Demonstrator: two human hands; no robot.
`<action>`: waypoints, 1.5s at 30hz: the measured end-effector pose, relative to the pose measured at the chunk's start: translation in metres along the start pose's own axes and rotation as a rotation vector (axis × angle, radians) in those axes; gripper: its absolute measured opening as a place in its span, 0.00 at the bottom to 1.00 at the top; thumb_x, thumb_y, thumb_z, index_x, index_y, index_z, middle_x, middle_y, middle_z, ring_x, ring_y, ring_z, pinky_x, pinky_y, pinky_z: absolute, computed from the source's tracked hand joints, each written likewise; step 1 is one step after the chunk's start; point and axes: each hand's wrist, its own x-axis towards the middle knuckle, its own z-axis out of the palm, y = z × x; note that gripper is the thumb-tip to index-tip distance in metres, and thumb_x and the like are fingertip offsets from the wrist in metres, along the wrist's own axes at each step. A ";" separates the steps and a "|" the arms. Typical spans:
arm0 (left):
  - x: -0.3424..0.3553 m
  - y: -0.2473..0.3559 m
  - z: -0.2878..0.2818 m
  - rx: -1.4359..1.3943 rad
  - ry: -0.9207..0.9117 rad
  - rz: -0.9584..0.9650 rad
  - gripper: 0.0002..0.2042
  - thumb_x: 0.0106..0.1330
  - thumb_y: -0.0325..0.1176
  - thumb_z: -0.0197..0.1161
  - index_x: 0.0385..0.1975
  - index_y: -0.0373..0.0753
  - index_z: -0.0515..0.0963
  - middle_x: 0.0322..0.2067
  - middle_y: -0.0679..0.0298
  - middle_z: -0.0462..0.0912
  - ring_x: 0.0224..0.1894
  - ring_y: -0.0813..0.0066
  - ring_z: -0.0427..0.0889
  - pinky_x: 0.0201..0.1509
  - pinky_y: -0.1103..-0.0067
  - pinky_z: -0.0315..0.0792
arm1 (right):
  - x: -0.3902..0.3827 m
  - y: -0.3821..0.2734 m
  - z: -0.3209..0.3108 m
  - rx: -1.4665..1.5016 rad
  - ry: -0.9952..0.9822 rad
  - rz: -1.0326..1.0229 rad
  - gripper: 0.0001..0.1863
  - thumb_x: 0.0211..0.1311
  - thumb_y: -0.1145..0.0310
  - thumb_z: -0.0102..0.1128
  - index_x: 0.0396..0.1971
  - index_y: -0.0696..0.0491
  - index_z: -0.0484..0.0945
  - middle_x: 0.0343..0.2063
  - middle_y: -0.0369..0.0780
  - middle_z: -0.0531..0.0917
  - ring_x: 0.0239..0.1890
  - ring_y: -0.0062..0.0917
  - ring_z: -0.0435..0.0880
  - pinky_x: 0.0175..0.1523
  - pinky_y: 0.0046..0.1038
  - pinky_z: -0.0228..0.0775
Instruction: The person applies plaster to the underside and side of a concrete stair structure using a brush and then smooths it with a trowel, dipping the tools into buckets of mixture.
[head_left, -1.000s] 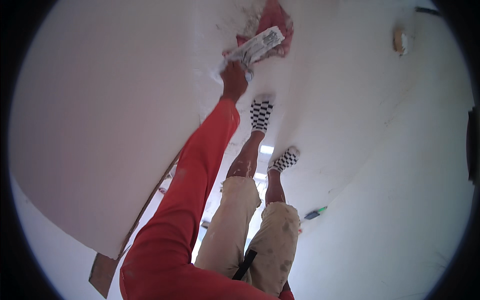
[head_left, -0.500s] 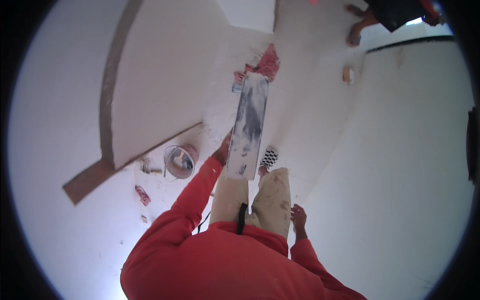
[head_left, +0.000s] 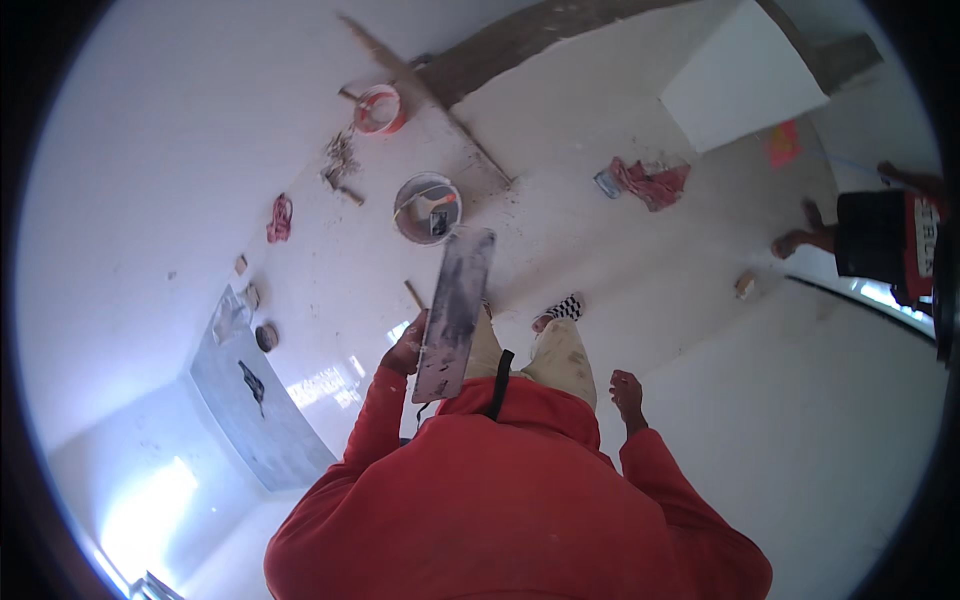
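Note:
My left hand [head_left: 405, 345] is closed at the left edge of a long, flat plastering trowel [head_left: 455, 315], held in front of my thigh. Dark and whitish smears cover the blade, and my fingers are partly hidden behind it. Just beyond this hand a short wooden stick [head_left: 413, 293] shows; whether I hold it cannot be told. Past the blade's far end stands a grey bucket [head_left: 399, 218] with an orange-and-yellow-handled tool and a dark piece inside. My right hand [head_left: 628, 395] hangs beside my right leg, fingers loosely bent and apart, with nothing visible in it.
A red-rimmed bucket [head_left: 398, 118] stands at the far left, near debris [head_left: 340, 155]. Pinkish cloths [head_left: 650, 186] [head_left: 280, 218] lie on the floor. A low wall end [head_left: 490, 165] juts in beyond the grey bucket. Another person [head_left: 875, 235] is at the far right, near a small block [head_left: 745, 285].
My view has swung left, bringing the red-rimmed bucket and a doorway-like bright area into sight. The trowel is lower and nearer my body, still in my left hand.

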 end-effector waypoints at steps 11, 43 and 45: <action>-0.107 -0.080 -0.138 -0.791 0.634 0.101 0.22 0.67 0.51 0.41 0.49 0.41 0.69 0.39 0.63 0.77 0.37 0.69 0.79 0.43 0.73 0.76 | 0.025 -0.185 0.203 -0.646 -0.189 -0.720 0.15 0.58 0.60 0.55 0.40 0.54 0.76 0.31 0.40 0.81 0.35 0.24 0.80 0.42 0.26 0.71; 0.062 -0.105 -0.335 -1.325 0.663 -0.233 0.15 0.66 0.39 0.44 0.45 0.38 0.70 0.36 0.62 0.77 0.35 0.70 0.78 0.39 0.75 0.76 | 0.250 -0.275 0.640 -0.304 -0.234 -0.065 0.31 0.54 0.55 0.61 0.52 0.60 0.67 0.34 0.38 0.74 0.29 0.18 0.73 0.30 0.19 0.69; 0.094 -0.127 -0.352 -1.356 0.530 -0.198 0.14 0.67 0.36 0.46 0.47 0.38 0.69 0.38 0.63 0.76 0.36 0.72 0.78 0.39 0.77 0.75 | 0.300 -0.280 0.657 -0.157 -0.126 -0.084 0.29 0.53 0.56 0.63 0.50 0.58 0.69 0.32 0.36 0.74 0.32 0.17 0.71 0.34 0.20 0.67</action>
